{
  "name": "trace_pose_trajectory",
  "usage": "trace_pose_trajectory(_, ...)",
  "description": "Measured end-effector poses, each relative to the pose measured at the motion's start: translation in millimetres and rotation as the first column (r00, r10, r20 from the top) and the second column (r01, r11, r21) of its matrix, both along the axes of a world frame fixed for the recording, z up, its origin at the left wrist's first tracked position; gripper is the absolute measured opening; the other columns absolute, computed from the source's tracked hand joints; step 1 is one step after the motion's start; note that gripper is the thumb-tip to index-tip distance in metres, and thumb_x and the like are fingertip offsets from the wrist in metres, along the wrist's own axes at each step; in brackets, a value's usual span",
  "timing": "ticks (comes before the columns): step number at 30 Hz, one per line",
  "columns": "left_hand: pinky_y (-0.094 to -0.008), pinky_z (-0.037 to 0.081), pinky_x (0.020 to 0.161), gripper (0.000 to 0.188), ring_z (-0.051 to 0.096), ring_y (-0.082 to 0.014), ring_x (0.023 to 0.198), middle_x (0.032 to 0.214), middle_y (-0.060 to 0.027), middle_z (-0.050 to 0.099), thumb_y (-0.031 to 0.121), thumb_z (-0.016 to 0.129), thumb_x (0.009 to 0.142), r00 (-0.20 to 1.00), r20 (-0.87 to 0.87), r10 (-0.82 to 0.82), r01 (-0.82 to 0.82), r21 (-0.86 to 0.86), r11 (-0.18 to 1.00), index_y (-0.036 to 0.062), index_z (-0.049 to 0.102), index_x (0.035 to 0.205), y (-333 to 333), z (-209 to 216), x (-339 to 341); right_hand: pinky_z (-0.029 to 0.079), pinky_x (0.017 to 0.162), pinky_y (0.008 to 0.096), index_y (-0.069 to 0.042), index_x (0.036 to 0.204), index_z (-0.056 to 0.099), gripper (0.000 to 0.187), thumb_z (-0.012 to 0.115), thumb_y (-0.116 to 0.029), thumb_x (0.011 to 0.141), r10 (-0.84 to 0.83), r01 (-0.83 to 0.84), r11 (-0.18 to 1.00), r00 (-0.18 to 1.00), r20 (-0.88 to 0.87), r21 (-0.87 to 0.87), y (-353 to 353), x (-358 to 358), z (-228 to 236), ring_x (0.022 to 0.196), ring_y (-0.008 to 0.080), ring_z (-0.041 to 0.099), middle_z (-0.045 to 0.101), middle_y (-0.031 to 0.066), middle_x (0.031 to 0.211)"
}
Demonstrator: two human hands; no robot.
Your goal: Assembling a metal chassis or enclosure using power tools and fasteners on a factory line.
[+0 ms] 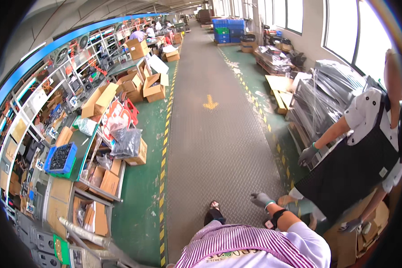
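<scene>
My right hand (261, 200), in a grey glove, is held out in front of my striped apron (250, 241) above the metal-plate walkway (201, 156). Its fingers look loosely extended and nothing shows in them. A dark band wraps the forearm behind it. My left hand is out of view. To my right stands a co-worker in a black apron (353, 174). One of the co-worker's gloved hands (307, 155) is by the stacked grey panels, and the other gloved hand (352, 224) hangs over cardboard (379, 223) low at the right.
Plastic-wrapped grey panels (315, 102) lean under the windows. Blue crates (228, 29) stand farther off. Along the left run workbenches, a blue bin of small black parts (60, 158), open cardboard boxes (155, 87) and a dark plastic bag (126, 143). Yellow-black tape (164, 178) edges the walkway.
</scene>
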State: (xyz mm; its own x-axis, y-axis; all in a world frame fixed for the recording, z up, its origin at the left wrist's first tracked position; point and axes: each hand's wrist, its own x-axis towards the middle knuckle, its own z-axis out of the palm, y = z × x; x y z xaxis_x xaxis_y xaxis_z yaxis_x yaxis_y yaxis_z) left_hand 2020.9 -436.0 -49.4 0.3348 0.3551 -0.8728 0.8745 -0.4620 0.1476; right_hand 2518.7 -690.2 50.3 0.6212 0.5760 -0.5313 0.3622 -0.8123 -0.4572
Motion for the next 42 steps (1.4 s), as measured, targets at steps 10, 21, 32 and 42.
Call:
trace_pose_trajectory(10, -0.0406, 0.045, 0.076, 0.030, 0.058, -0.0343, 0.088, 0.091, -0.0198, 0.060, 0.028, 0.049, 0.077, 0.929, 0.369, 0.019, -0.138, 0.299, 0.944, 0.0071, 0.060, 0.095, 298.3, 94.7, 387.2, 0.042, 0.082, 0.0369, -0.011, 0.103, 0.059, 0.037, 0.050, -0.034, 0.075, 0.150, -0.196, 0.957, 0.966, -0.212, -0.212, 110.2, 140.0, 3.6, 0.098, 0.0286, 0.055, 0.059, 0.0139, 0.104)
trace_pose_trajectory(21, -0.0375, 0.041, 0.085, 0.035, 0.053, -0.0311, 0.100, 0.108, -0.0174, 0.055, 0.033, 0.051, 0.078, 0.969, 0.205, -0.134, 0.106, 0.145, 0.984, 0.0108, 0.055, 0.105, 443.4, 114.6, 672.9, 0.039, 0.089, 0.0354, -0.009, 0.108, 0.058, 0.044, 0.055, -0.035, 0.072, -0.121, 0.010, 0.878, 0.972, -0.200, -0.479, 251.4, 423.8, -54.4, 0.109, 0.0271, 0.049, 0.052, 0.0150, 0.115)
trace_pose_trajectory(32, -0.0345, 0.041, 0.084, 0.032, 0.053, -0.0287, 0.100, 0.107, -0.0164, 0.055, 0.029, 0.048, 0.077, 0.999, 0.028, 0.033, -0.034, 0.031, 0.999, 0.0095, 0.059, 0.100, 615.6, 70.7, 816.9, 0.044, 0.081, 0.0390, -0.011, 0.108, 0.057, 0.042, 0.051, -0.032, 0.072, -0.018, 0.022, 0.996, 0.999, 0.040, -0.085, 579.3, 762.1, 34.7, 0.096, 0.0315, 0.055, 0.058, 0.0165, 0.102)
trace_pose_trajectory(42, -0.0358, 0.046, 0.080, 0.029, 0.056, -0.0297, 0.095, 0.100, -0.0170, 0.059, 0.023, 0.047, 0.075, 0.815, -0.048, -0.578, 0.574, 0.199, 0.794, 0.0067, 0.063, 0.093, 889.0, 74.6, 1183.8, 0.041, 0.087, 0.0374, -0.012, 0.106, 0.058, 0.044, 0.051, -0.041, 0.073, -0.232, 0.151, 0.918, 0.954, -0.188, -0.366, 611.5, 863.3, -11.0, 0.101, 0.0303, 0.053, 0.056, 0.0135, 0.108)
